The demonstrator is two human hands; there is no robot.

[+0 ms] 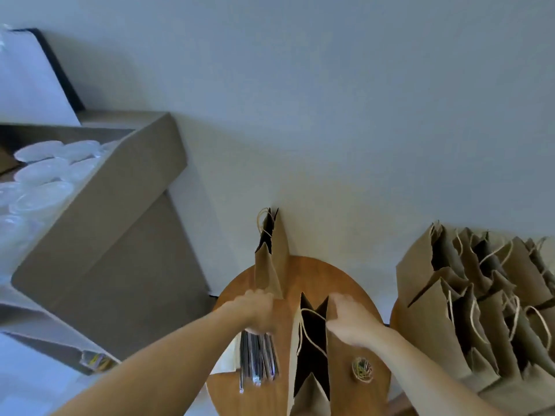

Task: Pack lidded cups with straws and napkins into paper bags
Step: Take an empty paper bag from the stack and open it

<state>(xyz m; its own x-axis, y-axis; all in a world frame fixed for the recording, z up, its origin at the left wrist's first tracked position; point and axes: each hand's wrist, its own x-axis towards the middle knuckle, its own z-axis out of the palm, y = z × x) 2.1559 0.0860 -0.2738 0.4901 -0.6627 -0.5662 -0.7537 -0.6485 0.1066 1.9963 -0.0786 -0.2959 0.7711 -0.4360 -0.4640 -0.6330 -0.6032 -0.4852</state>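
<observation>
Head view. Cardboard box (105, 205) of lidded cups (45, 169) sits well left of both hands; a cluster of paper bags (450, 310) stands right of the right fingers. A second bag (270, 265) stands just beyond the left fingers on the round table (330, 274). We note the left hand (258, 310) curled around the top ends of the straws (258, 361). The right hand (353, 321) pinches the rim of the open bag (293, 379), which stands between the hands. Frame blurred.

Your round counter (315, 273) carries an open bag (309, 394) at your right fingers (342, 299), a second bag (270, 265) beyond your left fingers (255, 295), straws (258, 363) beneath them, and rubber bands (362, 369) right of the open bag.
</observation>
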